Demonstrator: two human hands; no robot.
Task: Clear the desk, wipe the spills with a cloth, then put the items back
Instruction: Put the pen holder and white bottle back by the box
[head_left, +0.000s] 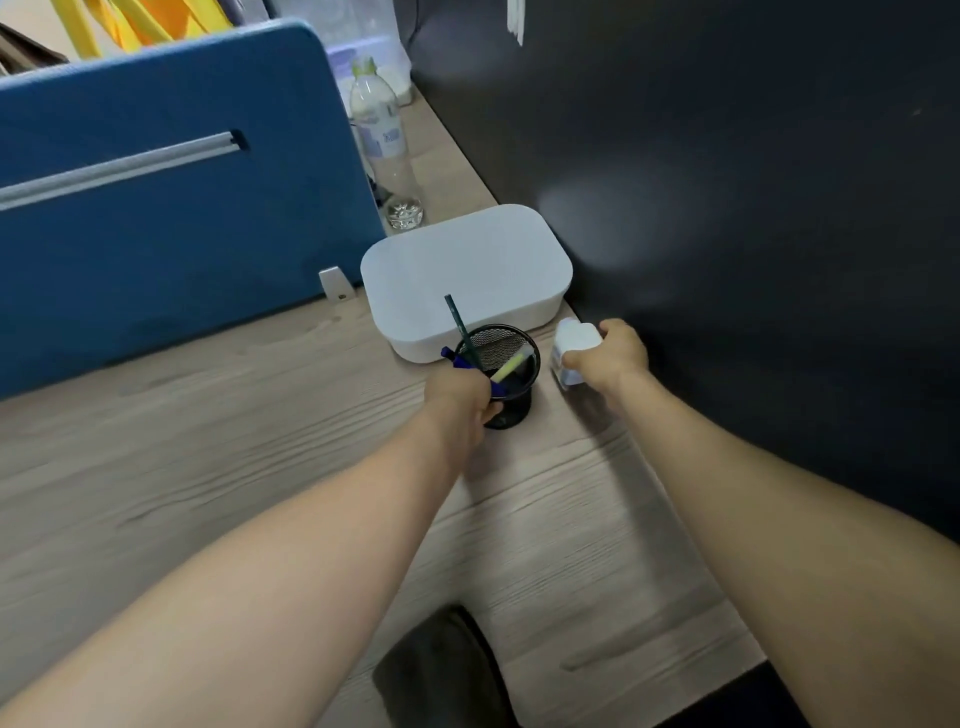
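The left grip (467, 400) is wrapping the black mesh pen cup (506, 374) low on its wall; the right grip (610, 358) is pinching a small white bottle (574, 351) just beside it. Both are probably light; the cup is stiff but top-heavy with pens (460, 332), so holding low is steadying it. The white box (462, 270) is crowding behind, the dark wall at right; the counter (234, 415) is opening leftward, a dark cloth (441, 670) lying near its front edge.

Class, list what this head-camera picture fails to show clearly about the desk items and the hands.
- Left hand: its fingers round the black mesh pen cup are hidden behind the hand itself.
- Small white packet in the right hand: blurred, label unreadable.
- White box: lid shut, contents hidden.
- Dark cloth: cut off by the bottom edge.
- Bottle: label too small to read.
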